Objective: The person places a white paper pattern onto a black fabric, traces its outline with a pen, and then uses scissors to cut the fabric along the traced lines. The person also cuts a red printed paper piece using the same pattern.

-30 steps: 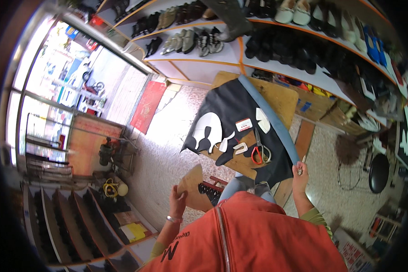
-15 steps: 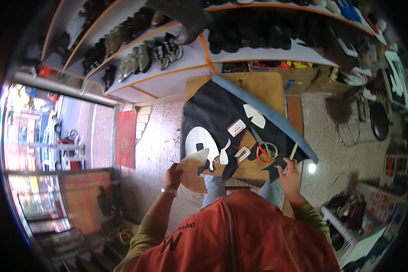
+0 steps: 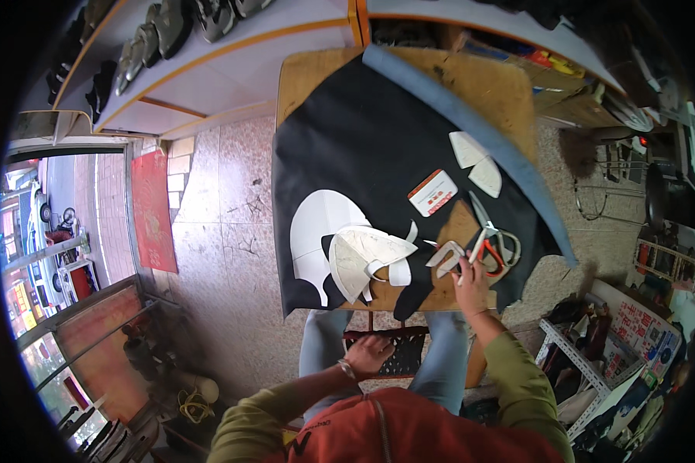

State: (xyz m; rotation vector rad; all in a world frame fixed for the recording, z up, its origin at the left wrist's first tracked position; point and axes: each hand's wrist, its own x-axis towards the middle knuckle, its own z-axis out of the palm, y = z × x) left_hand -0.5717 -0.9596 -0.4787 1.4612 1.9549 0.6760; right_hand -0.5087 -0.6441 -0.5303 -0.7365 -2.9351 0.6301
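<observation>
On the black sheet (image 3: 347, 147), a red-printed white card (image 3: 434, 194) near scissors (image 3: 487, 228).

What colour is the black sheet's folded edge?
The folded edge is greyish blue, seen best in the head view.

Small red print marks the white card (image 3: 433, 193) lying on the black sheet (image 3: 355, 147). Dark lettering stands on the chest of the red garment (image 3: 417, 428), and bold red characters cover the white carton (image 3: 630, 328) at right.
</observation>
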